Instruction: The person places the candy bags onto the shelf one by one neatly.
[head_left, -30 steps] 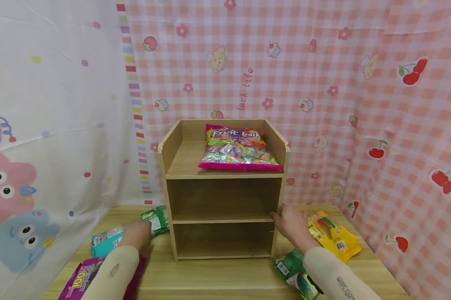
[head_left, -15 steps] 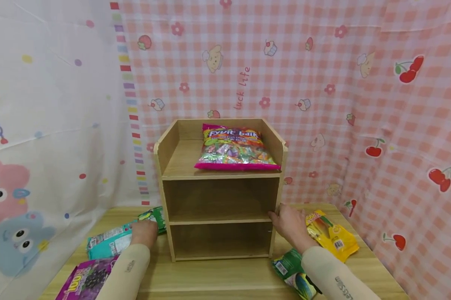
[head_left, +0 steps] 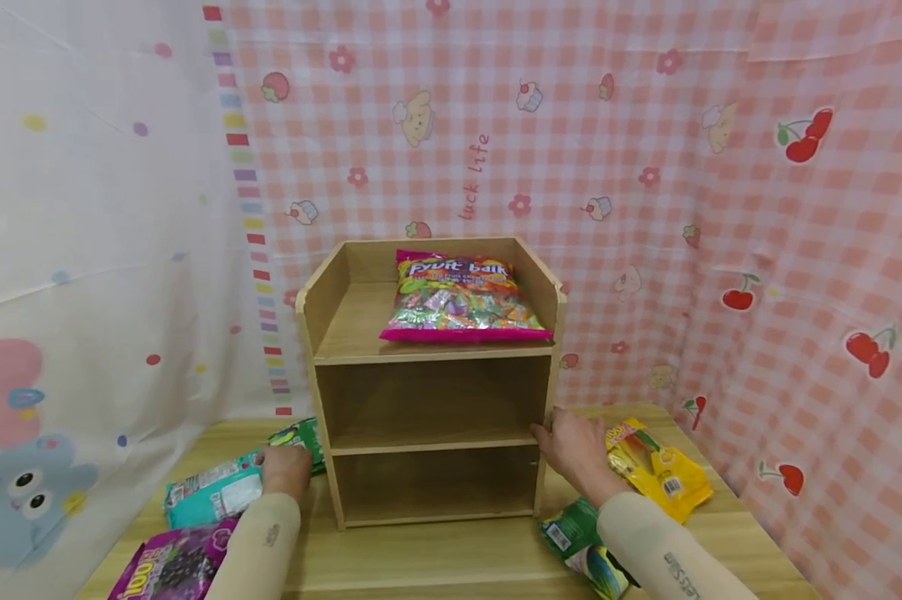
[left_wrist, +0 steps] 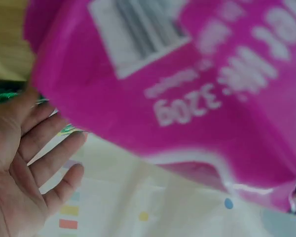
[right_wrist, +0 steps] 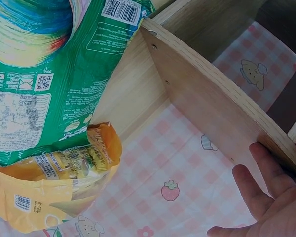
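My left hand [head_left: 286, 471] is beside a teal snack bag [head_left: 211, 492] and a green candy bag [head_left: 307, 437], left of the wooden shelf [head_left: 436, 450]. Its fingers are spread and relaxed in the left wrist view, where a purple bag [left_wrist: 138, 84] fills much of the picture. Whether that hand touches the green bag, I cannot tell. At the shelf's right side panel, my right hand [head_left: 577, 450] grips the front edge. The right wrist view shows its fingers on the panel's [right_wrist: 202, 89] outer face, with the thumb mostly out of frame.
A colourful fruit candy bag [head_left: 466, 304] lies on the shelf's top. A yellow bag [head_left: 661, 475] and another green bag [head_left: 582, 542] lie right of it on the wooden table [head_left: 421, 567]. Patterned cloth [head_left: 458, 108] hangs behind and beside the shelf.
My left hand has moved right, from over the teal bag toward the green bag and the shelf. The right hand stays at the panel. The head view has shifted slightly.
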`<state>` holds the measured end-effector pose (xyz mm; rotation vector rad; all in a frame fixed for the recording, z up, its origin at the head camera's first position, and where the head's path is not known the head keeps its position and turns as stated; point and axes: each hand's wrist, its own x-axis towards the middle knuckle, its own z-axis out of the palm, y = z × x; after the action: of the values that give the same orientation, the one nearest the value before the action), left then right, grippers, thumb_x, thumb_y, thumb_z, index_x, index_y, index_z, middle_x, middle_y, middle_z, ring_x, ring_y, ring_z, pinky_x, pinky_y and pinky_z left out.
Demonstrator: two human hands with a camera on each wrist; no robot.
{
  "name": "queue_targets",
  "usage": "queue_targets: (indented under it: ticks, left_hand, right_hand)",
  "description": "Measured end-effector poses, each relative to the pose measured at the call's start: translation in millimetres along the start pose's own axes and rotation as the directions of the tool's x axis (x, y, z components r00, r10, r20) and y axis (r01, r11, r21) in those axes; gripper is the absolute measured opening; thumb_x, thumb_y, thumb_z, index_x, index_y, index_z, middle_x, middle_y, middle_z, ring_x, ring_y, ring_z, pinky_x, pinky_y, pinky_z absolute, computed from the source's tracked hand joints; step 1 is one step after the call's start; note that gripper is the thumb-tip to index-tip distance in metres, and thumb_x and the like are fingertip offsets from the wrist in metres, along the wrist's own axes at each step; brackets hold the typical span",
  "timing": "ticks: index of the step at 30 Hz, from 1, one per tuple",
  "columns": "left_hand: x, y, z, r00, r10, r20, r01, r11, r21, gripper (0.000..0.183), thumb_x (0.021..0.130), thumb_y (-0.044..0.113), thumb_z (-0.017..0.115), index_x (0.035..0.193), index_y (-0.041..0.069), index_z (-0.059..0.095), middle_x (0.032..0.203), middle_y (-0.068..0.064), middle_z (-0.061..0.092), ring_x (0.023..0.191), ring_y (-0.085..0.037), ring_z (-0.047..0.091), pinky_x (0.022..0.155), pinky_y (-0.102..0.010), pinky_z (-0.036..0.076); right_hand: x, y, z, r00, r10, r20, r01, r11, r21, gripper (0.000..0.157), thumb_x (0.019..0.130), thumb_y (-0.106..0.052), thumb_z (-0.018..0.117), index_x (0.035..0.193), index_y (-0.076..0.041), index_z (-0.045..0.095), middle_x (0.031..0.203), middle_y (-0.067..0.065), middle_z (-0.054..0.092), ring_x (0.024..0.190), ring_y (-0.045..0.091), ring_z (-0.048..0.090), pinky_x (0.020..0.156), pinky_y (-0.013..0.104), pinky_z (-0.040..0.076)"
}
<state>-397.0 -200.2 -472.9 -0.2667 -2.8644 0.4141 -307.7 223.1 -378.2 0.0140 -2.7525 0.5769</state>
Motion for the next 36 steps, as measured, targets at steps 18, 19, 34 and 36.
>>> queue_targets:
  ticks: [18, 19, 34, 36]
  left_hand:
    - [10.3, -61.0, -49.9, 0.978, -0.189, -0.093, 0.095, 0.789, -0.607, 0.014, 0.097, 0.008, 0.05, 0.1, -0.005, 0.055, 0.081, -0.018, 0.064, 0.07, -0.034, 0.062, 0.066, -0.051, 0.05]
    - [9.5, -64.8, -49.2, 0.979, -0.196, -0.063, 0.108, 0.748, -0.655, 0.016, 0.099, 0.009, 0.047, 0.102, -0.004, 0.055, 0.083, -0.017, 0.064, 0.072, -0.032, 0.061, 0.067, -0.051, 0.049]
    - [-20.2, -70.1, -30.7, 0.946, -0.065, 0.317, 0.323, 0.254, -0.912, 0.026, 0.092, 0.021, 0.071, 0.101, -0.003, 0.067, 0.089, -0.008, 0.064, 0.078, -0.02, 0.055, 0.073, -0.039, 0.053]
    - [-25.4, -66.4, -29.8, 0.925, -0.013, 0.38, 0.368, 0.28, -0.887, 0.026, 0.088, 0.022, 0.075, 0.097, -0.002, 0.068, 0.089, -0.006, 0.067, 0.08, -0.02, 0.059, 0.074, -0.041, 0.054]
  right_hand:
    - [-2, 1, -2.6, 1.0, -0.019, 0.006, 0.019, 1.0, 0.002, 0.03, 0.096, -0.03, 0.061, 0.078, -0.006, 0.056, 0.068, 0.007, 0.061, 0.088, 0.043, 0.065, 0.104, 0.074, 0.018]
    - [-2, 1, -2.0, 1.0, -0.018, 0.006, 0.018, 1.0, 0.007, 0.031, 0.096, -0.03, 0.062, 0.078, -0.006, 0.056, 0.068, 0.006, 0.06, 0.089, 0.043, 0.065, 0.104, 0.074, 0.017]
    - [-1, 0, 1.1, 1.0, -0.023, 0.007, 0.023, 1.0, 0.016, 0.031, 0.097, -0.03, 0.061, 0.078, -0.007, 0.056, 0.067, 0.006, 0.058, 0.089, 0.043, 0.065, 0.105, 0.073, 0.017]
    - [-1, 1, 1.1, 1.0, -0.027, 0.007, 0.027, 1.0, 0.015, 0.03, 0.097, -0.03, 0.061, 0.078, -0.007, 0.056, 0.067, 0.005, 0.059, 0.089, 0.043, 0.065, 0.105, 0.074, 0.016]
